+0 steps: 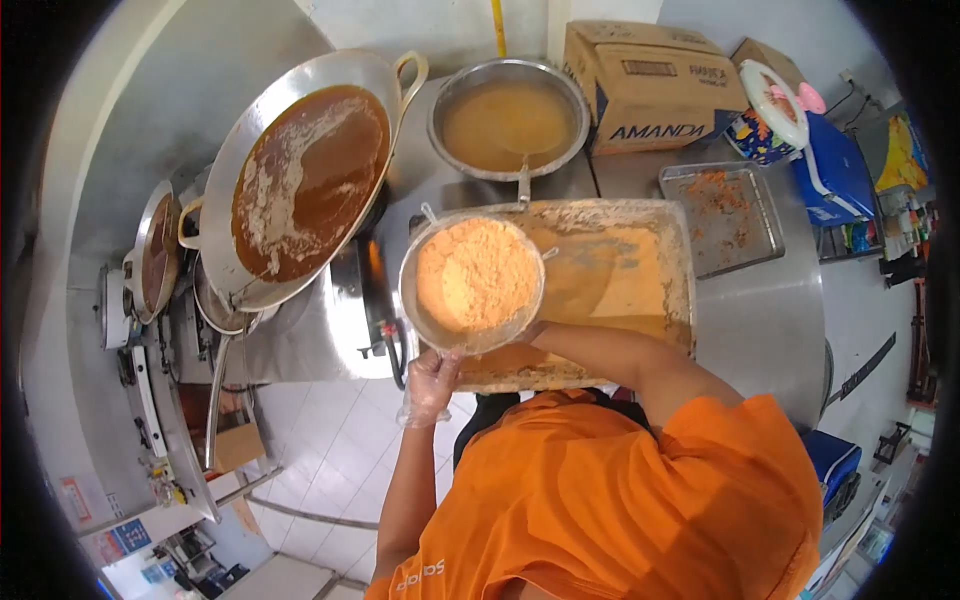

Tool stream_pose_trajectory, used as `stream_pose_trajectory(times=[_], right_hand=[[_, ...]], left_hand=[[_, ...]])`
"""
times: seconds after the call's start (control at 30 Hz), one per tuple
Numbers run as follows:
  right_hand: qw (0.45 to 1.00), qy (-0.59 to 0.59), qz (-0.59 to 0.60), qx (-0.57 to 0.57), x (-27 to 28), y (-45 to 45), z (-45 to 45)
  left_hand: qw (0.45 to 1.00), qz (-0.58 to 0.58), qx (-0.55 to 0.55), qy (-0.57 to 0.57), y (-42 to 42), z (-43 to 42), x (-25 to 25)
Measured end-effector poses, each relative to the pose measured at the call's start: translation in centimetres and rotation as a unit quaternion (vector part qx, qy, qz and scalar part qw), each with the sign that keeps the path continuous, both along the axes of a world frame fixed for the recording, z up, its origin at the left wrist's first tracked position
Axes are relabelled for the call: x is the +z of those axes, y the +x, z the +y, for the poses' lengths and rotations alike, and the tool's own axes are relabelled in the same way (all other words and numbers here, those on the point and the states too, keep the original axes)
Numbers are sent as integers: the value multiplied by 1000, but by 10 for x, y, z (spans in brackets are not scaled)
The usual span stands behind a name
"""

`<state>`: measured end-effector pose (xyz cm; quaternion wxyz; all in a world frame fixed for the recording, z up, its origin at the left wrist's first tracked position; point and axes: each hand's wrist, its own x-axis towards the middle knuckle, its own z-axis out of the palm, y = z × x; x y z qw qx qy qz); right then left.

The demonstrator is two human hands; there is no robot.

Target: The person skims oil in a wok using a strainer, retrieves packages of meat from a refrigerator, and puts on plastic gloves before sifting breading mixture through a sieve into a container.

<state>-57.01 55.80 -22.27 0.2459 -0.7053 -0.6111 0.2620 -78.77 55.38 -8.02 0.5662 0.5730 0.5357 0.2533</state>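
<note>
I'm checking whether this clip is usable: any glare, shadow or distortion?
Head view: strong fisheye bending, with black corners; white glare on the steel surface left of the sieve; shaded patches on the orange shirt; sieve looks fairly sharp.

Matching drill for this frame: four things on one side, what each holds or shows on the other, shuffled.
1. Strainer
2. Largest wok
3. AMANDA box
4. Small metal tray

A. Brown liquid with pale patches
B. Scattered orange crumbs
C. Heap of pale orange powder
D. Dark lettering on brown cardboard

Pairs: 1-C; 2-A; 3-D; 4-B
</note>
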Motion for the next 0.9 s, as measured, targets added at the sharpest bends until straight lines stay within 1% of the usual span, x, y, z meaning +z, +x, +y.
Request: stream_pose_trajectory(times=[0.07, 0.13, 0.2, 0.23, 0.33, 0.37, 0.47, 0.57, 0.67, 0.73, 0.77, 0.8, 0.87, 0.9], right_hand=[[987, -54, 122, 90, 9, -17, -9], [956, -120, 228, 142, 18, -26, -14], [916, -189, 315, 161, 25, -34, -14], [893, -225, 357, 159, 28, -37, -13], [802, -326, 486, 118, 31, -46, -8], [769, -348, 528, 96, 31, -47, -7], [672, -383, 633, 26, 29, -46, -5], [600, -386, 700, -30, 28, -37, -4], [559, -368, 740, -66, 36, -18, -5], [545, -349, 758, -88, 47, -3, -6], [539, -338, 765, -97, 54, 5, -7], [536, -327, 771, -106, 64, 11, -7], [538, -301, 777, -127, 82, 29, -11], [541, -286, 779, -135, 88, 38, -14]], left_hand=[[1000, -5, -13, 17, -3, 1, -5], [1000, -1, 0, 11, -1, 1, -1], [999, -7, -34, 22, -2, 2, 2], [1000, -17, -22, 7, -1, 0, 3], [999, 3, -32, 29, -2, 2, 3], [999, 15, -20, 46, -1, 3, -2], [998, -2, -24, 51, -4, 1, -10], [999, -5, -17, 40, -4, -1, -8], [999, -39, -15, 29, -5, -3, -7], [999, -26, -10, 44, -5, -7, -2], [998, -9, 1, 58, -6, -11, 4], [998, -16, -7, 60, -8, -15, 11], [999, 12, -2, 39, -16, -23, 28], [999, 4, -13, 43, -18, -27, 40]])
